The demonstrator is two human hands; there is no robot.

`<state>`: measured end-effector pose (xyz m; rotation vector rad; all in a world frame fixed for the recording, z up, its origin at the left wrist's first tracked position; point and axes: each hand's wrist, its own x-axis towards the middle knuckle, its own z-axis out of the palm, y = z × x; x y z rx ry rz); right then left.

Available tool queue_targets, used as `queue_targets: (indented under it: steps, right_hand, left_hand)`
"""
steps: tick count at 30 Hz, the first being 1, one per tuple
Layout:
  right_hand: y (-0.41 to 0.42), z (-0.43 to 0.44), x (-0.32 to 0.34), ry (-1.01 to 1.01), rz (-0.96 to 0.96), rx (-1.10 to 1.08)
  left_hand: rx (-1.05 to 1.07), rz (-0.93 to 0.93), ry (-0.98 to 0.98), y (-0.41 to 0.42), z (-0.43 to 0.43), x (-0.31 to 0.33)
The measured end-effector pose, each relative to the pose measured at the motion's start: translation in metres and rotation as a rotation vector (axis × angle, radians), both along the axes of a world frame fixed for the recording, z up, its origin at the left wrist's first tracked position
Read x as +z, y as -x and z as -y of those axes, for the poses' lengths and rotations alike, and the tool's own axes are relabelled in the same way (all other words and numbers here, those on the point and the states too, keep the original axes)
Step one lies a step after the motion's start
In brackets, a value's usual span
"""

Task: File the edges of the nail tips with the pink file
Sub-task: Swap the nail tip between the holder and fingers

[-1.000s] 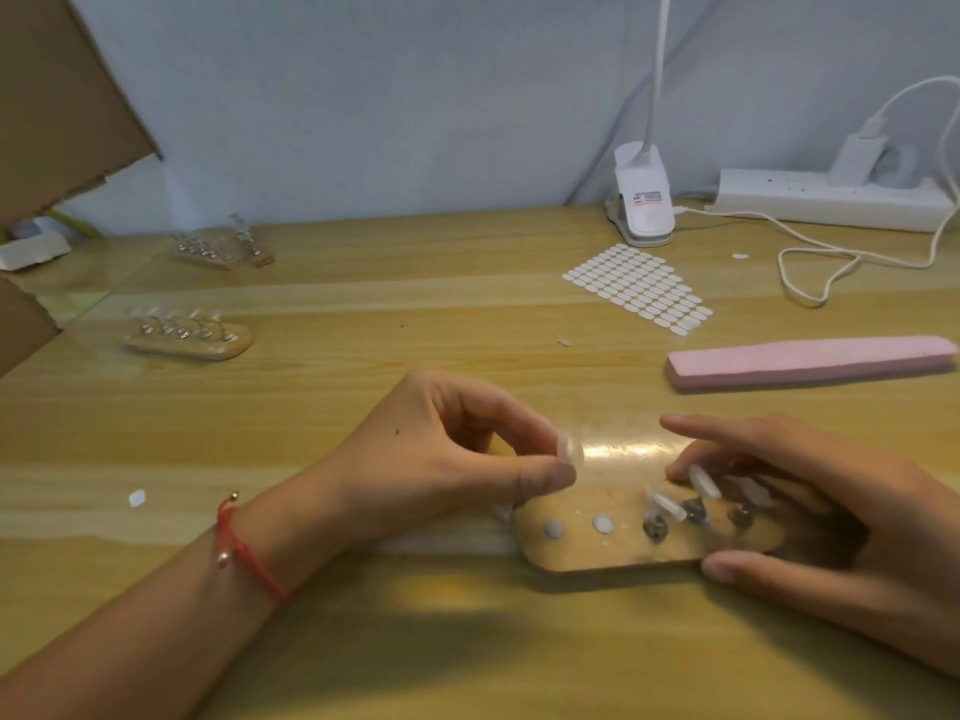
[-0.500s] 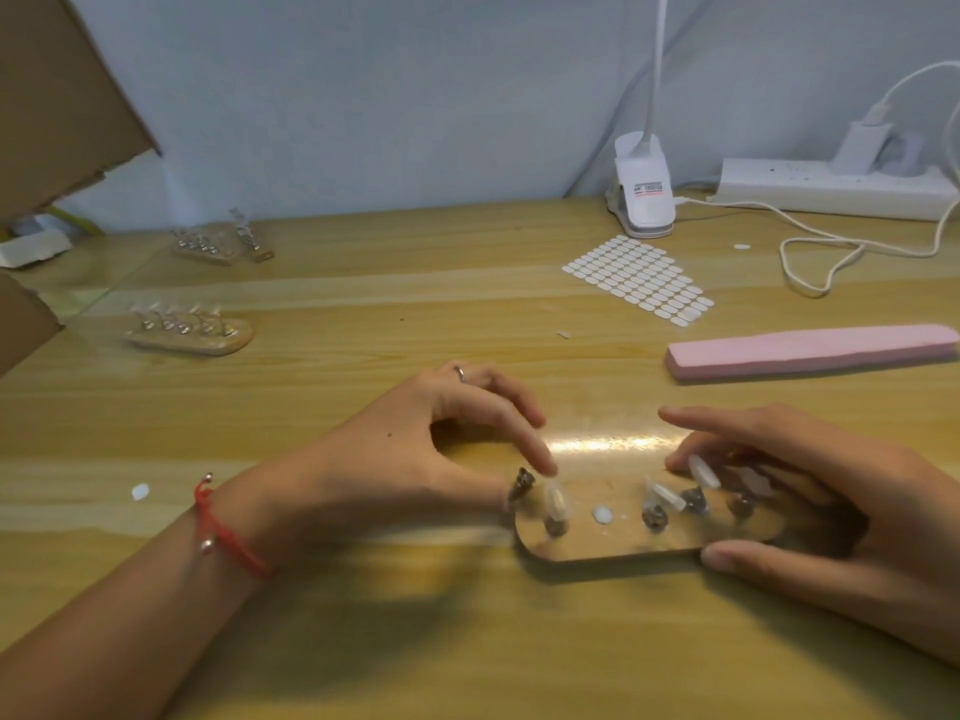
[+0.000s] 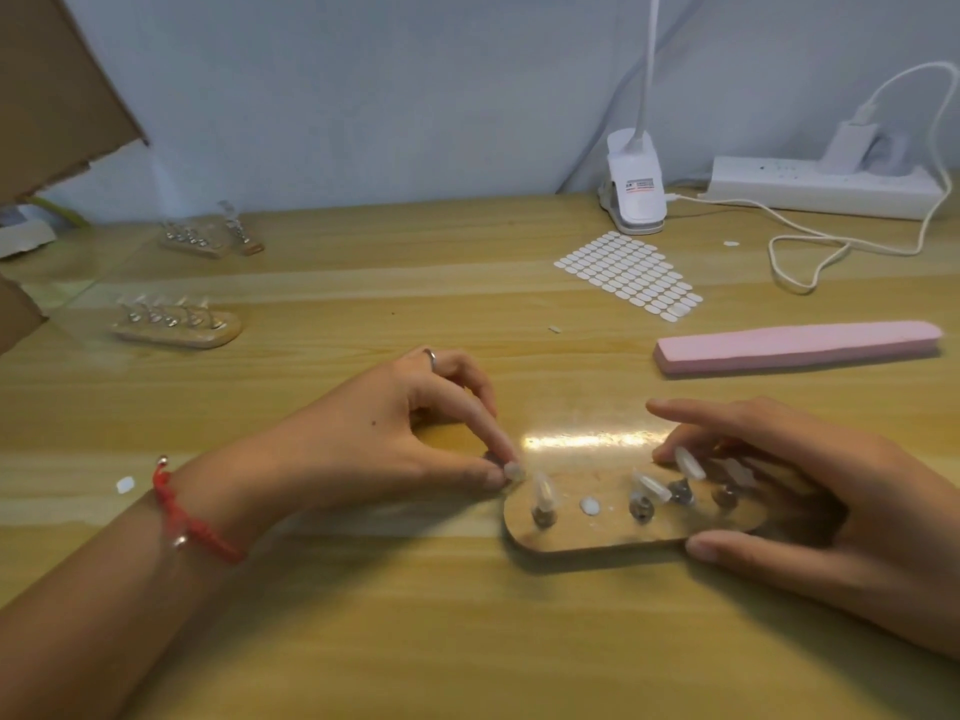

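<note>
My left hand (image 3: pixel 415 439) has thumb and forefinger pinched on a small pale bit (image 3: pixel 511 471) at the left end of the wooden holder (image 3: pixel 597 532) with the nail tips (image 3: pixel 543 491), while my right hand (image 3: pixel 810 491) grips the other end. The pink file (image 3: pixel 795 341) is just lying on the table (image 3: pixel 467 641) beyond my right hand, untouched.

Home craft desk: wooden desk (image 3: pixel 363 641), clip lamp (image 3: pixel 635 192), power strip (image 3: pixel 826 187).
</note>
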<state>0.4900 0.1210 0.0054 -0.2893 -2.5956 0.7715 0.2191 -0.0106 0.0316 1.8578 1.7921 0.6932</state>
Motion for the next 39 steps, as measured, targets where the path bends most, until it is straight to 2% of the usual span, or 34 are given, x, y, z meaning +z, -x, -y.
queue_targets:
  steps: [5, 8, 11, 15, 21, 23, 28, 33, 39]
  right_hand:
    - [0.000, 0.000, 0.001, 0.002, 0.002, 0.000]
    - [0.000, 0.001, 0.001, 0.014, 0.005, -0.001]
    - [0.000, 0.001, 0.001, 0.013, 0.007, -0.008]
    - [0.000, 0.001, 0.002, 0.009, 0.017, -0.006]
    - [0.001, 0.001, 0.004, 0.011, 0.030, -0.010]
    - [-0.002, -0.001, 0.007, 0.018, 0.065, -0.002]
    - [-0.013, -0.009, 0.028, 0.057, 0.144, -0.033]
    - [0.000, 0.006, 0.032, 0.016, 0.058, -0.038]
    - [0.018, 0.014, 0.035, -0.033, 0.046, -0.031]
  left_hand:
    - [0.159, 0.314, -0.191, -0.012, -0.001, 0.003]
    - [0.147, 0.426, -0.243, -0.033, 0.002, 0.006]
    - [0.077, 0.342, -0.240, -0.052, 0.005, 0.008]
    - [0.104, 0.240, -0.257, -0.058, 0.006, 0.005]
    - [0.065, -0.090, -0.289, -0.063, 0.005, -0.003]
    - [0.052, -0.087, -0.284, -0.062, 0.005, -0.005]
    - [0.055, 0.069, -0.274, -0.056, 0.007, -0.008]
    - [0.039, -0.051, -0.304, -0.061, 0.003, -0.015]
    - [0.019, 0.035, -0.276, -0.059, 0.002, -0.019]
